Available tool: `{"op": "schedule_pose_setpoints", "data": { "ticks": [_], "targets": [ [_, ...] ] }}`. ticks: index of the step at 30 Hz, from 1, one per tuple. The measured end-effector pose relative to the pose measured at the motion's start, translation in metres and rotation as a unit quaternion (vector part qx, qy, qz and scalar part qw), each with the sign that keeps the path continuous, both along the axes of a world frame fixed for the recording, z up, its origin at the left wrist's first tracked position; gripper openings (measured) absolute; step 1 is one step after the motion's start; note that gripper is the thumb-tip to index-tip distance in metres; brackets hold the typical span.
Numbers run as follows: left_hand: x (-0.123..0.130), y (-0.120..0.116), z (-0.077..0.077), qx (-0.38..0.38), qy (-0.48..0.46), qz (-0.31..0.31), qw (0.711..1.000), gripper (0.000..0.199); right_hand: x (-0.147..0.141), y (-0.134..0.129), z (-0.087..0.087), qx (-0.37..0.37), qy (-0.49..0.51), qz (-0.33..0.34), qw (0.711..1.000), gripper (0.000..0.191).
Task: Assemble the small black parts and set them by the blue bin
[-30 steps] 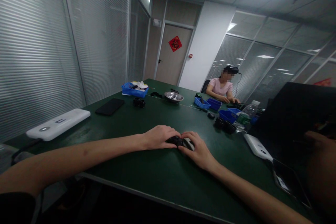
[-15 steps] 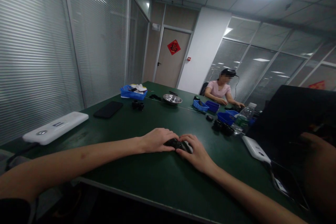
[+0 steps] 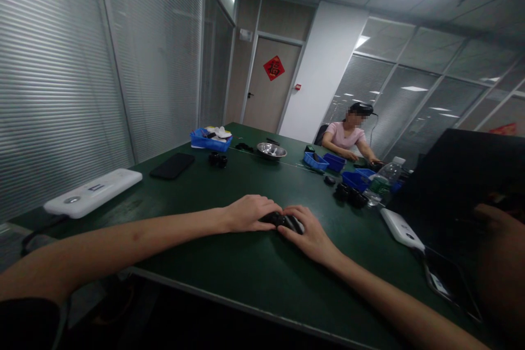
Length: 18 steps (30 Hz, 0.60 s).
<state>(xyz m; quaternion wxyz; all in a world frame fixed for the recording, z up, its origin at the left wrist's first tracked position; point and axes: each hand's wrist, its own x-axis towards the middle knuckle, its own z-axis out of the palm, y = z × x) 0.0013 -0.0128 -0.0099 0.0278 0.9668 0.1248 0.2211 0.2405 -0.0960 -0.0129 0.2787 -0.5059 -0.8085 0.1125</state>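
Observation:
Both my hands meet over the green table, around a small black object with a glossy, partly striped surface. My left hand grips its left end between thumb and fingers. From the right, my right hand closes round the other end, its thumb near the middle of the object. The object's ends are covered by my fingers, and its exact kind cannot be made out.
A black phone and white power bank lie left. Beyond are a blue basket, metal bowl and black parts. Rightward stand a bottle, black parts and a second power bank. A person sits opposite.
The view has shifted slightly. My right fingers have moved a little on the black object, and more of its striped surface shows. Both hands still hold it.

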Motion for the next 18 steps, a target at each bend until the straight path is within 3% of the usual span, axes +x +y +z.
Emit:
{"op": "schedule_pose_setpoints", "data": {
  "ticks": [6,11,18],
  "targets": [
    [0.0001,0.0019,-0.0001,0.005,-0.007,0.0,1.0,0.039,0.0015,0.0026,-0.0004,0.012,-0.008,0.01,1.0,0.023],
    [0.0001,0.003,0.0006,0.003,-0.014,-0.01,1.0,0.04,0.0027,0.0039,-0.0001,0.029,-0.012,0.006,0.999,0.034],
    [-0.0004,0.0037,0.0007,-0.001,-0.006,-0.01,1.0,0.042,0.0028,0.0047,0.0005,0.013,-0.015,0.003,1.0,0.025]
  ]
}}
